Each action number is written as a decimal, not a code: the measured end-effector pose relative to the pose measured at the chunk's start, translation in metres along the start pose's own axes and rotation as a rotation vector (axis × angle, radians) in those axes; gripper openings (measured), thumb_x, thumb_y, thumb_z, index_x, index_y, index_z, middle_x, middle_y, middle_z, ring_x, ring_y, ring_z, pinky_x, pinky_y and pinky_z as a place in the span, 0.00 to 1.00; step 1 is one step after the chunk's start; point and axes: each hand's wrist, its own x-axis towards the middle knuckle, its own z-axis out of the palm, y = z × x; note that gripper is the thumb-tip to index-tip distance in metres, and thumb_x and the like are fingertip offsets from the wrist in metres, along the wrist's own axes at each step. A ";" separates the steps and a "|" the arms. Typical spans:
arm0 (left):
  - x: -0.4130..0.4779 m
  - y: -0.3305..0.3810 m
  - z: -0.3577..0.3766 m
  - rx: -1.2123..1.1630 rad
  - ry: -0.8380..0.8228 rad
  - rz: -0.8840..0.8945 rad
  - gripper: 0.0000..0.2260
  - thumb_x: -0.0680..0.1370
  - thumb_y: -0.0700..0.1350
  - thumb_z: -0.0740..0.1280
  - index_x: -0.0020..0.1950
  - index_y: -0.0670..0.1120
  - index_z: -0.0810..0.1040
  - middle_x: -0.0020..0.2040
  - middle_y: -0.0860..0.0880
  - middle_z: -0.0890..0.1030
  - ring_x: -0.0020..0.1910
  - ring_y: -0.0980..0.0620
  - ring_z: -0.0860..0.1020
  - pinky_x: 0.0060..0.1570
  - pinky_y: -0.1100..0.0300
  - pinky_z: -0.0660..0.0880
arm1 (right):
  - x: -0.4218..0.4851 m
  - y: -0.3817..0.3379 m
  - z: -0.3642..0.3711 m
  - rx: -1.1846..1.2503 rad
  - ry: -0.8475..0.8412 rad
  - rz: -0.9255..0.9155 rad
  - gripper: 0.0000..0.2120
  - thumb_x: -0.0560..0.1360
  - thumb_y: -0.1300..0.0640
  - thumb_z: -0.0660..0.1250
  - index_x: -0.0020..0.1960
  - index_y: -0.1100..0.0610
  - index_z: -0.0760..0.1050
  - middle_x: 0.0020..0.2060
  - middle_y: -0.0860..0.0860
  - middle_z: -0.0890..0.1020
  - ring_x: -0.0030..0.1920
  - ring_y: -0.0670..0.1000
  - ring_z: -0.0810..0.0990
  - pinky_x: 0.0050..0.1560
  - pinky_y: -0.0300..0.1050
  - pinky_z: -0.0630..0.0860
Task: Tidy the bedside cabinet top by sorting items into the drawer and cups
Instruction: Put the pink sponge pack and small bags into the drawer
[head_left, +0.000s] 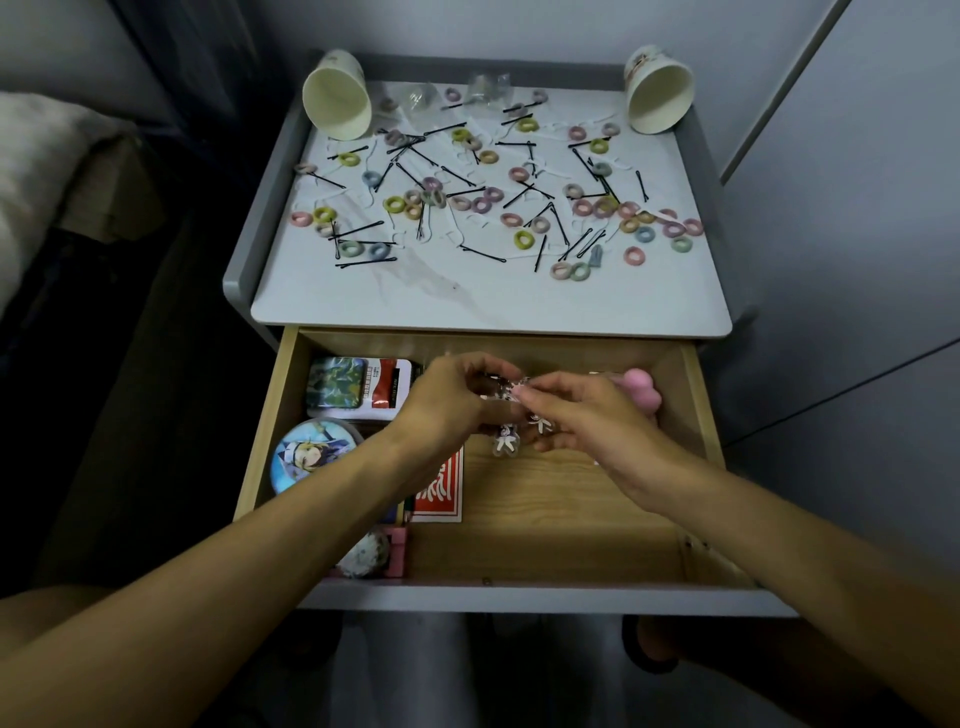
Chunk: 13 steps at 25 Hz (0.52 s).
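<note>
the drawer (696, 415) hangs open below the cabinet top (493, 301). along its left side lie a square tin (336, 387), a red packet (389, 387), a round tin (314, 460) and a red card box (441, 488), and a pink thing (641, 395) sits at the back right. a paper cup (337, 98) stands at the top's back left corner and a second cup (660, 96) at the back right, with hair ties (524, 240) and bobby pins (483, 253) strewn between them. over the drawer the left hand (447, 400) and right hand (587, 421) meet, their curled fingertips pinching blurred clear charms (506, 439) that dangle just beneath.

No legible text; blurred print on red-and-white packet (388, 385) and red box (442, 488).
</note>
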 end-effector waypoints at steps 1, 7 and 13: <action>0.000 -0.003 0.002 0.063 0.002 0.024 0.15 0.71 0.31 0.73 0.53 0.45 0.80 0.46 0.48 0.83 0.37 0.56 0.82 0.36 0.65 0.77 | 0.001 0.000 0.001 0.027 0.008 0.032 0.09 0.78 0.56 0.68 0.55 0.59 0.79 0.49 0.56 0.85 0.47 0.52 0.84 0.45 0.43 0.82; 0.005 -0.011 0.004 0.206 -0.020 0.034 0.20 0.68 0.31 0.74 0.56 0.48 0.80 0.52 0.50 0.83 0.47 0.53 0.81 0.46 0.58 0.80 | 0.007 0.000 0.005 0.056 0.067 0.126 0.04 0.74 0.63 0.72 0.48 0.58 0.78 0.48 0.58 0.84 0.42 0.51 0.85 0.42 0.45 0.83; 0.013 -0.007 -0.003 -0.101 0.016 -0.168 0.06 0.75 0.38 0.71 0.52 0.42 0.79 0.38 0.48 0.82 0.34 0.55 0.80 0.33 0.63 0.75 | 0.004 -0.001 0.007 -0.104 0.016 0.052 0.07 0.72 0.63 0.73 0.49 0.62 0.78 0.41 0.58 0.85 0.35 0.50 0.84 0.36 0.40 0.81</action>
